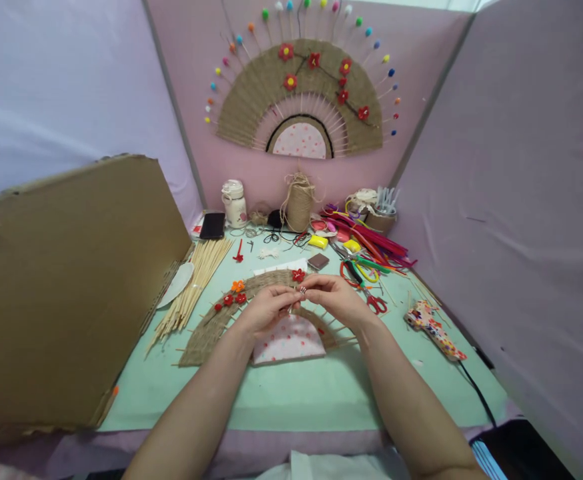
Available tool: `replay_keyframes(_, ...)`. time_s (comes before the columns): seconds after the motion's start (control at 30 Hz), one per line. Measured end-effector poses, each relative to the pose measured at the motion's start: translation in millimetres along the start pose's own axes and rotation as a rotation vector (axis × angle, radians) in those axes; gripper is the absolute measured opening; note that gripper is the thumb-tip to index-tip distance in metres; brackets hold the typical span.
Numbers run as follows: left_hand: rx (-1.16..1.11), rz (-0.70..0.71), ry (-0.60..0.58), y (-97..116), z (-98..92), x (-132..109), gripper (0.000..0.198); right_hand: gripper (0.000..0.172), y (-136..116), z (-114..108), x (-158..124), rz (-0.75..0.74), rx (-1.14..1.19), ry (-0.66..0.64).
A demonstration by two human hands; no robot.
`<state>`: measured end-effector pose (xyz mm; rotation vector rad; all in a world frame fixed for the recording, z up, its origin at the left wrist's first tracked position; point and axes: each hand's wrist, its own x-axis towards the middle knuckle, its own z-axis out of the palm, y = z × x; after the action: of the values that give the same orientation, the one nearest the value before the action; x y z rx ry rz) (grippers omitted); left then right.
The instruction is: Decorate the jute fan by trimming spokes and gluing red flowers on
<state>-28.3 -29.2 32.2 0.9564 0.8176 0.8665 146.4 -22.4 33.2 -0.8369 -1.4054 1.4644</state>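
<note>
My left hand (270,308) and my right hand (335,298) meet above a half-round woven fan (210,339). Both are closed, thumbs and fingertips pinching a small reddish-white striped piece (302,291) between them; its kind is too small to make out. The fan has a pale dotted half-circle (289,341) at its centre and thin sticks poking out of its weave. On its left side sit red flowers (234,299) and an orange flower (238,286); another red flower (298,275) is just beyond my fingertips. My hands and forearms hide part of the fan's right side.
A cardboard panel (66,300) stands at left, beside bamboo sticks (191,293). Twine (299,203), a white bottle (234,204) and a phone (212,226) are at the back. Scissors (376,304), pipe cleaners (371,243) and a corded glue gun (434,329) lie right. A decorated fan (256,100) hangs behind.
</note>
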Motion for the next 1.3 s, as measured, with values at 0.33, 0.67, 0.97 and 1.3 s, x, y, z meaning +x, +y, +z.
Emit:
replay_keyframes(0.33,0.091,0.004,-0.088,-8.8,-5.6,-0.6,0.027,0.02,2.1,-1.6,-6.4,0.084,-0.013,-0.08)
replay_keyframes(0.67,0.395,0.211,0.07,-6.3,-2.0,-2.8,0.018,0.021,1.1,0.9,-7.4,0.0,-0.232,0.032)
replay_keyframes(0.97,0.154,0.186,0.243,-13.1,-1.4,2.8,0.024,0.021,10.7,13.2,-1.7,-0.048,-0.186,0.199)
replay_keyframes(1.3,-0.27,0.113,0.222,-14.1,6.1,5.5,0.029,0.018,17.4,20.3,-0.7,-0.117,-0.237,0.253)
